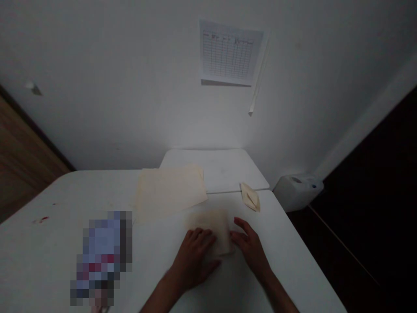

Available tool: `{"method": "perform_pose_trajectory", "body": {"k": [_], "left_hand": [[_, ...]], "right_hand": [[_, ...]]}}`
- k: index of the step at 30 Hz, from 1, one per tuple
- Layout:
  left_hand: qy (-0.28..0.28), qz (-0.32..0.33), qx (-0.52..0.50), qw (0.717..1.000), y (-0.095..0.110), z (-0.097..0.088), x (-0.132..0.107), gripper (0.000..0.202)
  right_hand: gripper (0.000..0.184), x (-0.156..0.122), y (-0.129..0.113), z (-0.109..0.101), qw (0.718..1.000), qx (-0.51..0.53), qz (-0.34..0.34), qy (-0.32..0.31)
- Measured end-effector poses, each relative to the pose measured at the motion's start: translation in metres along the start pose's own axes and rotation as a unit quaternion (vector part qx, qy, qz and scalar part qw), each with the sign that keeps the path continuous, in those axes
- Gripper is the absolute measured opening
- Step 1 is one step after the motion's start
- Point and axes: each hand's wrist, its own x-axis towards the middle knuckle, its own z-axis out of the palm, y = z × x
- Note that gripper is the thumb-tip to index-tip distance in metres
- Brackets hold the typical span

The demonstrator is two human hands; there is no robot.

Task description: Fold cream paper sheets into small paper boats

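A folded piece of cream paper point(223, 232), slightly blurred, lies on the white table between my hands. My left hand point(195, 256) rests over its left part, fingers bent and lying on the paper, thumb apart toward the front. At the paper's right edge is my right hand point(250, 248), with its fingers apart; one fingertip is close to or touching that edge. Beyond it, a small folded cream paper piece point(250, 198) sits near the table's right side. Larger cream sheets point(171, 189) lie flat to the back left.
A pixelated blue-grey item point(100, 243) lies on the white table point(156, 265) at the left. A second white tabletop point(221, 167) adjoins it at the back, against the wall. A printed table sheet point(231, 52) hangs there. Right of the tables stands a white container point(295, 191).
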Motion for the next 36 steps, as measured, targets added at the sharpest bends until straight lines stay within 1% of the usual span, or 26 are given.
{"method": "perform_pose_trajectory", "body": {"k": [1, 2, 5, 8, 10, 13, 16, 18, 21, 23, 24, 25, 26, 27, 29, 31, 33, 36], "left_hand": [[0.002, -0.004, 0.006, 1.0, 0.001, 0.001, 0.0, 0.046], [0.004, -0.007, 0.014, 1.0, 0.002, 0.002, 0.001, 0.044], [0.011, -0.001, 0.045, 0.999, 0.004, 0.006, 0.003, 0.026], [0.016, 0.018, 0.07, 0.997, 0.005, 0.008, 0.002, 0.019], [0.021, 0.016, 0.072, 0.997, 0.007, 0.007, 0.002, 0.027], [0.029, -0.003, 0.072, 0.997, 0.013, 0.005, 0.004, 0.043], [0.028, -0.013, 0.093, 0.995, 0.019, 0.005, 0.008, 0.04], [0.027, -0.008, 0.109, 0.994, 0.02, 0.007, 0.009, 0.036], [0.021, 0.012, 0.128, 0.992, 0.02, 0.011, 0.007, 0.033], [0.02, 0.018, 0.137, 0.99, 0.017, 0.012, 0.004, 0.03], [0.022, 0.019, 0.141, 0.99, 0.016, 0.012, 0.003, 0.03], [0.023, 0.021, 0.143, 0.989, 0.014, 0.011, 0.001, 0.03], [0.023, 0.022, 0.143, 0.989, 0.013, 0.011, 0.0, 0.029], [0.023, 0.024, 0.142, 0.989, 0.011, 0.01, -0.002, 0.029], [0.021, 0.029, 0.139, 0.99, 0.008, 0.009, -0.005, 0.029], [0.018, 0.032, 0.133, 0.99, 0.006, 0.007, -0.008, 0.028], [0.019, 0.032, 0.124, 0.992, 0.004, 0.005, -0.01, 0.029], [0.022, 0.034, 0.104, 0.994, 0.003, 0.001, -0.011, 0.032]], "right_hand": [[0.049, 0.0, 0.0, 0.0, 1.0, 0.005, 0.001, 0.002], [0.049, -0.001, -0.001, 0.0, 1.0, 0.01, 0.003, 0.004], [0.05, -0.001, -0.003, 0.0, 1.0, 0.022, 0.009, 0.008], [0.052, -0.002, -0.005, -0.001, 0.999, 0.028, 0.023, 0.015], [0.054, -0.002, -0.007, -0.001, 0.999, 0.04, 0.032, 0.016], [0.055, -0.004, -0.009, 0.001, 0.995, 0.09, 0.038, 0.008], [0.053, -0.006, -0.009, 0.005, 0.991, 0.127, 0.036, -0.008], [0.051, -0.005, -0.007, 0.006, 0.991, 0.129, 0.033, -0.004], [0.05, -0.003, -0.003, 0.003, 0.995, 0.096, 0.015, 0.01], [0.048, -0.002, -0.001, -0.005, 0.999, 0.032, -0.025, -0.009], [0.048, -0.003, -0.001, -0.009, 0.998, -0.011, -0.056, -0.032], [0.047, -0.005, -0.001, -0.014, 0.992, -0.057, -0.096, -0.052], [0.047, -0.007, -0.002, -0.019, 0.981, -0.111, -0.139, -0.076], [0.05, -0.01, -0.003, -0.023, 0.964, -0.164, -0.18, -0.104], [0.054, -0.014, -0.007, -0.028, 0.928, -0.249, -0.243, -0.134], [0.052, -0.016, -0.01, -0.028, 0.894, -0.319, -0.275, -0.155], [0.048, -0.015, -0.012, -0.026, 0.863, -0.374, -0.292, -0.176], [0.043, -0.011, -0.011, -0.023, 0.828, -0.421, -0.312, -0.2]]}}
